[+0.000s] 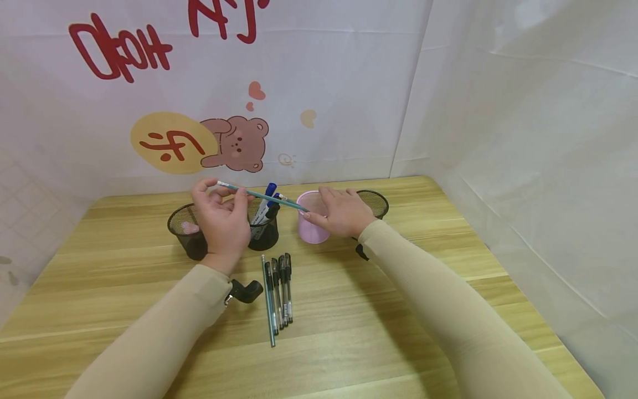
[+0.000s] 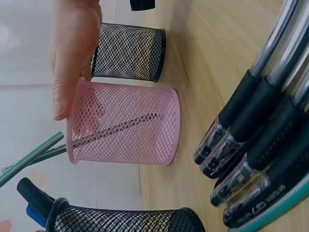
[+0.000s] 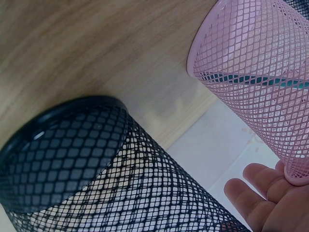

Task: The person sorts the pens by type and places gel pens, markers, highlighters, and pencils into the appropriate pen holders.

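Landmark: pink mesh cup (image 1: pixel 314 230), upright on the bench (image 1: pixel 319 343); your right grip (image 1: pixel 344 213) holds its rim, thumb on the near side, fingers across the mouth's far side.

In hand: one teal pencil (image 1: pixel 271 198), pinched near its eraser end by your left grip (image 1: pixel 224 221), to the left of the pink mesh cup; its lower end sits just outside the mouth, so judged not yet stowed; whether it touches your right thumb, cannot tell.

Stowed: one pencil standing in the pink mesh cup (image 2: pixel 54 152), eraser end out; blue- and black-capped markers (image 1: pixel 271 190) in the middle black cup (image 1: pixel 264 241), just left of the pink mesh cup; a small pinkish item (image 1: pixel 190 227) in the left black cup (image 1: pixel 193 244), farther left, partly behind your left grip.

Loose: one second teal pencil (image 1: pixel 268 302) and four black-capped pens (image 1: pixel 284 291), laid side by side on the bench, nearer you than the pink mesh cup and to its left.

Without visible stock: right black cup (image 2: pixel 130 53), right of the pink mesh cup; no pen shows through its mesh.

Progress, as judged: part-way; one pencil in, one at the mouth, one pencil and all four pens outstanding.
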`<action>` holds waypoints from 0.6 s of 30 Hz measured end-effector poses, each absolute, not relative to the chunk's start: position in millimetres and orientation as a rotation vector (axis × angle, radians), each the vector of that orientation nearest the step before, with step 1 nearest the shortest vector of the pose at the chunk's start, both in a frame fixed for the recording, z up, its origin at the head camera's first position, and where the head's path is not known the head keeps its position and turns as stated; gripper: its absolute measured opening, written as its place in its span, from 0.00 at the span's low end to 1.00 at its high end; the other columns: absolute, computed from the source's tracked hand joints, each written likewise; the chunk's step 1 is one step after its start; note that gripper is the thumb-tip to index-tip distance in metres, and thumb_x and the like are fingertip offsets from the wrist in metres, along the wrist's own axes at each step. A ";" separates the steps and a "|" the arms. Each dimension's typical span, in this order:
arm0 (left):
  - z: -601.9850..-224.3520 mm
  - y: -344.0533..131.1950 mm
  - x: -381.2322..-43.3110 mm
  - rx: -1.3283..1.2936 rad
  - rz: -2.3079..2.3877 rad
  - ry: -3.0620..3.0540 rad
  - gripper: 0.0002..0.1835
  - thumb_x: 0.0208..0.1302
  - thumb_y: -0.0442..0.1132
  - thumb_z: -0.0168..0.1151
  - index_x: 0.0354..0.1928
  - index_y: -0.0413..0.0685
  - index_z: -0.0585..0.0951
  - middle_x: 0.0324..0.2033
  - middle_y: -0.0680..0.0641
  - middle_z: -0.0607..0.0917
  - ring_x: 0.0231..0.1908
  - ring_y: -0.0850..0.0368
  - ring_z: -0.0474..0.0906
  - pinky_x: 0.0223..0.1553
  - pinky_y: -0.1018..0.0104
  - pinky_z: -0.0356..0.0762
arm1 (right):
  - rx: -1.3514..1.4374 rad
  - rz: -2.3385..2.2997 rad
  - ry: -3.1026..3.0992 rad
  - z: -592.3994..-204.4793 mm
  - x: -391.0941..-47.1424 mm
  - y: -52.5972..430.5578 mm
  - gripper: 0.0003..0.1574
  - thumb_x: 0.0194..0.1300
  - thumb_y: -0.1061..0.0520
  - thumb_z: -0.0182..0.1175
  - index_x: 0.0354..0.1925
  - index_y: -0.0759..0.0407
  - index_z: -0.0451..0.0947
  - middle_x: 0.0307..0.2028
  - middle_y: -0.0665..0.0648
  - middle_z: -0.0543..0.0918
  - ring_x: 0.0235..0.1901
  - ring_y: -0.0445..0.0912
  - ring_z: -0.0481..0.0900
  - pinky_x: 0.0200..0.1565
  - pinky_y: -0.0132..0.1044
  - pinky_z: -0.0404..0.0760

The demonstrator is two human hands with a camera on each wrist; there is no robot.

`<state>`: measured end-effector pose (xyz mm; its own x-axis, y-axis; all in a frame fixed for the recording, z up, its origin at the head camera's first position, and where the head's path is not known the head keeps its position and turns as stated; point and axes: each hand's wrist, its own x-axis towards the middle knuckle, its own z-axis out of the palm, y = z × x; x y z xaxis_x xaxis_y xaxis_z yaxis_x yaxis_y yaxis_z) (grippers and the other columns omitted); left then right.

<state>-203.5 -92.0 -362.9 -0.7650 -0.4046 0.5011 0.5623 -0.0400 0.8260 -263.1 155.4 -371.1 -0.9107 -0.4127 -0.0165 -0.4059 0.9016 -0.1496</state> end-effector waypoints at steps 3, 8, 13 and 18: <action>-363.9 -89.2 -204.5 -0.150 -1.875 -1.601 0.24 0.73 0.28 0.62 0.62 0.47 0.63 0.40 0.50 0.78 0.29 0.63 0.87 0.42 0.70 0.88 | -0.646 -0.220 3.017 -371.7 -263.8 155.7 0.65 0.72 0.16 0.39 0.83 0.61 0.51 0.81 0.58 0.62 0.80 0.58 0.62 0.81 0.58 0.54; -367.0 -85.0 -206.9 -0.144 -1.899 -1.628 0.24 0.73 0.28 0.62 0.63 0.46 0.62 0.41 0.50 0.79 0.30 0.63 0.88 0.45 0.72 0.88 | -0.642 -0.216 3.026 -373.4 -265.2 155.3 0.64 0.71 0.16 0.39 0.83 0.60 0.52 0.81 0.57 0.63 0.80 0.57 0.63 0.80 0.57 0.55; -371.2 -80.9 -209.0 -0.154 -1.875 -1.666 0.24 0.74 0.29 0.62 0.63 0.46 0.62 0.41 0.51 0.78 0.30 0.67 0.87 0.43 0.73 0.87 | -0.653 -0.220 3.032 -373.9 -266.2 155.7 0.63 0.72 0.17 0.40 0.83 0.60 0.53 0.81 0.57 0.64 0.79 0.58 0.64 0.80 0.57 0.56; -375.8 -77.3 -210.1 -0.161 -1.825 -1.717 0.23 0.75 0.29 0.61 0.64 0.42 0.62 0.41 0.50 0.78 0.30 0.68 0.86 0.41 0.73 0.86 | -0.655 -0.228 3.032 -373.8 -266.4 155.7 0.63 0.72 0.17 0.41 0.83 0.60 0.53 0.81 0.57 0.64 0.79 0.58 0.64 0.80 0.57 0.56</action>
